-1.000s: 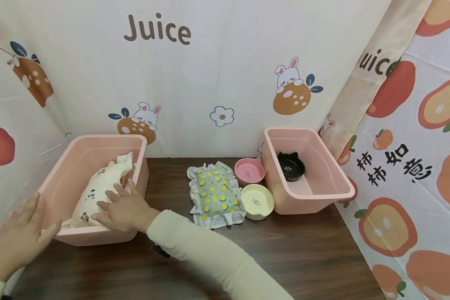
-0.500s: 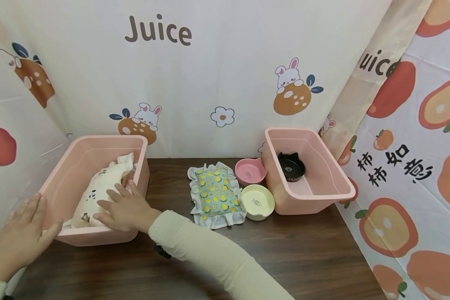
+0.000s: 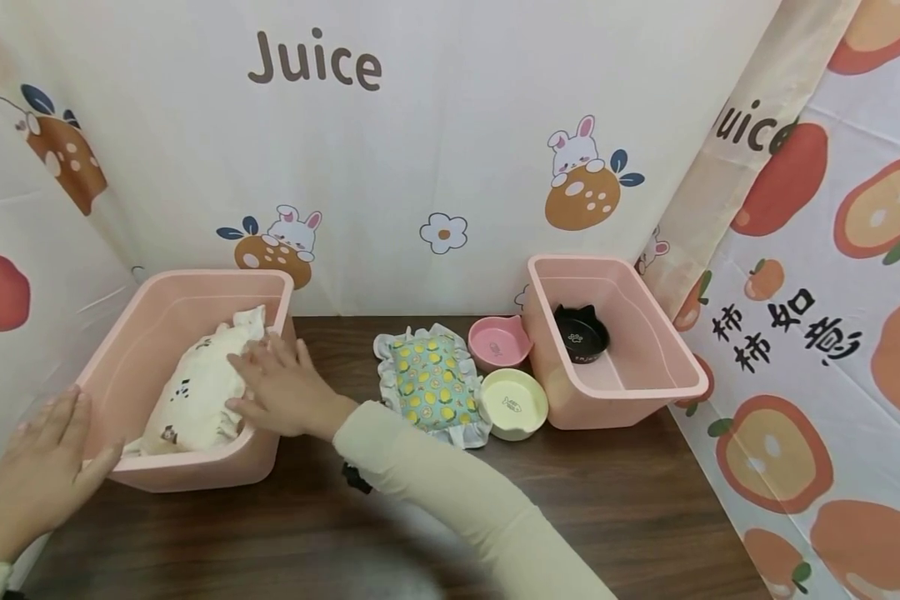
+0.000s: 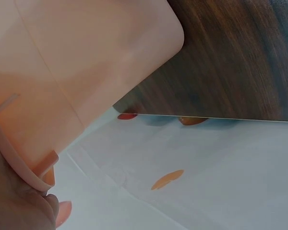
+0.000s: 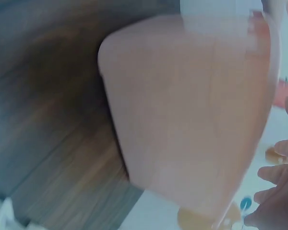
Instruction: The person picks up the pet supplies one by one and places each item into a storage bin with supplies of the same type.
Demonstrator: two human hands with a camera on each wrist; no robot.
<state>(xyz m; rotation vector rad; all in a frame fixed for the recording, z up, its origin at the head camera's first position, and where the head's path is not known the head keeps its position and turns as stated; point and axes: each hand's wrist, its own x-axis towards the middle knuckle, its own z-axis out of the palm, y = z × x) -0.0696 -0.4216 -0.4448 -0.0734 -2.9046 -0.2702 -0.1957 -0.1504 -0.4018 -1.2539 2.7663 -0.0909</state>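
In the head view a cream pillow [image 3: 195, 392] with small printed figures and a frilled edge lies in the left pink bin [image 3: 266, 458]. My left hand [image 3: 41, 475] rests at that bin's left rim, fingers straight and together; the left wrist view has the bin's outer wall [image 4: 86, 57] close by the hand's edge. Over the right rim is my right hand [image 3: 292, 387], its fingers extended toward the pillow and holding nothing. In the right wrist view the fingers [image 5: 273, 172] appear beside the bin's rim, spread and blurred.
A lemon-print pillow [image 3: 431, 383] with white ruffles lies mid-table. Beside it are a pink bowl [image 3: 497, 337] and a pale yellow bowl [image 3: 513, 404]. A second pink bin [image 3: 592, 412] at the right holds a black cat-eared bowl [image 3: 581, 333]. Printed curtains [image 3: 420, 150] stand behind.
My right hand has lifted off the cream pillow and moved right, to above the bin's right rim. The pillow and my left hand stay where they were.
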